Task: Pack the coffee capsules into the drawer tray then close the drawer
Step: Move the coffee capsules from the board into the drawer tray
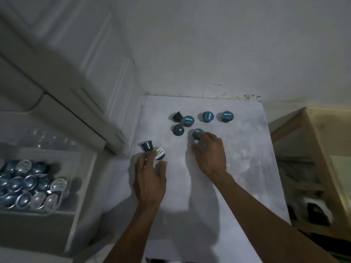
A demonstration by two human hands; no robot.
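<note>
Several teal coffee capsules (208, 116) lie scattered at the far end of the white table (247, 168). My right hand (209, 152) rests over one teal capsule (197, 133), fingers curled around it. My left hand (150, 179) reaches to a blue capsule lying on its side (147, 147) and a green-lidded capsule (159, 153); its fingers touch them but a firm grip is not clear. At the lower left, the open drawer tray (83, 168) holds many blue and silver capsules (28, 188).
White cabinet doors (85, 73) stand to the left of the table, above the drawer. A wooden shelf frame (313, 149) with dark items sits at the right. A white wall is behind the table.
</note>
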